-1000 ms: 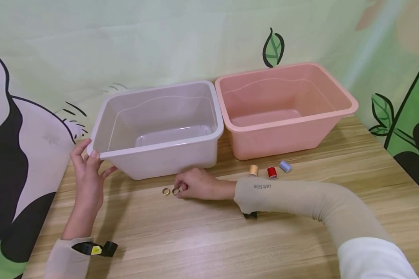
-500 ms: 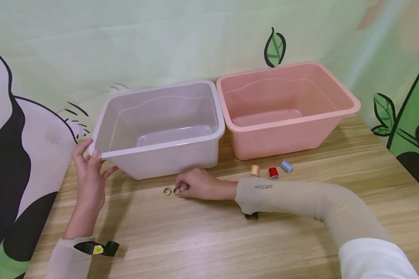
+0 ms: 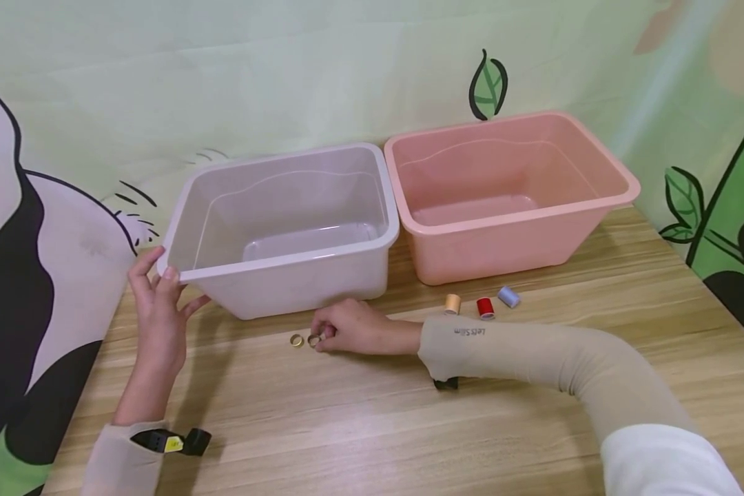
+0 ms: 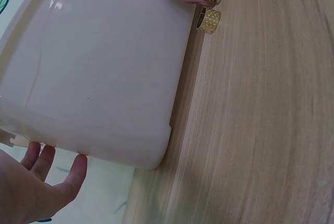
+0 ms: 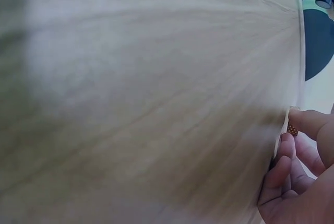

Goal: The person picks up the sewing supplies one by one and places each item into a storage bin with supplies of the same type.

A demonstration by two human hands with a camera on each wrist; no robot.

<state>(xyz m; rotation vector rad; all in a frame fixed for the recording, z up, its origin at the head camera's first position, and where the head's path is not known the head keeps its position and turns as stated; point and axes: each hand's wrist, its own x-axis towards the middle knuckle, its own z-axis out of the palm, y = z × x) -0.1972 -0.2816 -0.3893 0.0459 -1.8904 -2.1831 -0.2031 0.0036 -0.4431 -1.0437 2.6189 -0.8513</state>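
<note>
Two gold thimble rings with dimpled sides are on the table in front of the pale grey bin (image 3: pixel 304 279). My right hand (image 3: pixel 353 331) pinches the right-hand thimble (image 3: pixel 313 341) between thumb and fingertips, low over the wood. Just left of it lies the other thimble (image 3: pixel 296 340), which the left wrist view shows on its side with its dimples clear. At the bin's front left corner my left hand (image 3: pixel 160 317) grips the rim, fingertips against the plastic. In the right wrist view only a small dimpled patch of the held thimble (image 5: pixel 293 130) shows between the fingers.
A pink bin (image 3: pixel 490 244) stands close against the grey bin's right side. In front of it lie an orange thread spool (image 3: pixel 452 304), a red spool (image 3: pixel 486 308) and a light blue spool (image 3: pixel 508 297), just beyond my right sleeve. A printed cloth hangs behind the table.
The head view has shifted very slightly since the first frame. Both hands, the thimbles and the bins keep their places.
</note>
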